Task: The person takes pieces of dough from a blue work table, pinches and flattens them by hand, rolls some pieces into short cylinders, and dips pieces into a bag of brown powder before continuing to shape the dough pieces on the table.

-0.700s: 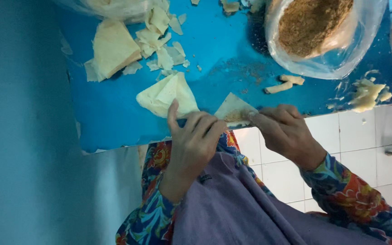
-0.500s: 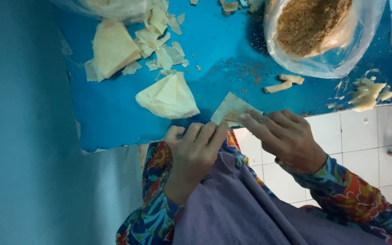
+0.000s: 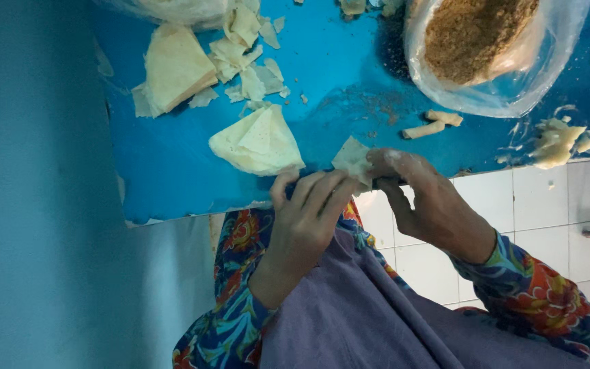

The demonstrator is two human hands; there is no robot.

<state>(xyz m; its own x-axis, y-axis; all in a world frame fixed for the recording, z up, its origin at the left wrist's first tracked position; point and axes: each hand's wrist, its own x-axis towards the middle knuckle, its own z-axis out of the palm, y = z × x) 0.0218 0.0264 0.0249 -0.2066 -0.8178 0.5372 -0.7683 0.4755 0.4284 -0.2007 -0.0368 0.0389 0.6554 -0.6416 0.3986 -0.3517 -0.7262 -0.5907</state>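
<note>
My left hand [image 3: 308,212] and my right hand [image 3: 421,198] meet at the near edge of a blue table [image 3: 165,178]. Between their fingertips they hold a thin pale pastry sheet [image 3: 352,159], folded into a small triangle. Just left of it on the table lies a stack of triangular pastry sheets [image 3: 257,143]. A clear plastic bag of brown crumbly filling [image 3: 479,41] sits at the far right.
Another pile of pastry sheets [image 3: 175,68] and torn scraps [image 3: 250,61] lie at the far left. Two small rolled pieces [image 3: 435,123] rest near the bag, and a lump of pale paste [image 3: 554,143] lies at the right edge. White floor tiles [image 3: 554,205] show below the table.
My left hand has pulled back from the stack to the table's edge and curled its fingers. Both hands now pinch the small sheet, which has folded up tighter.
</note>
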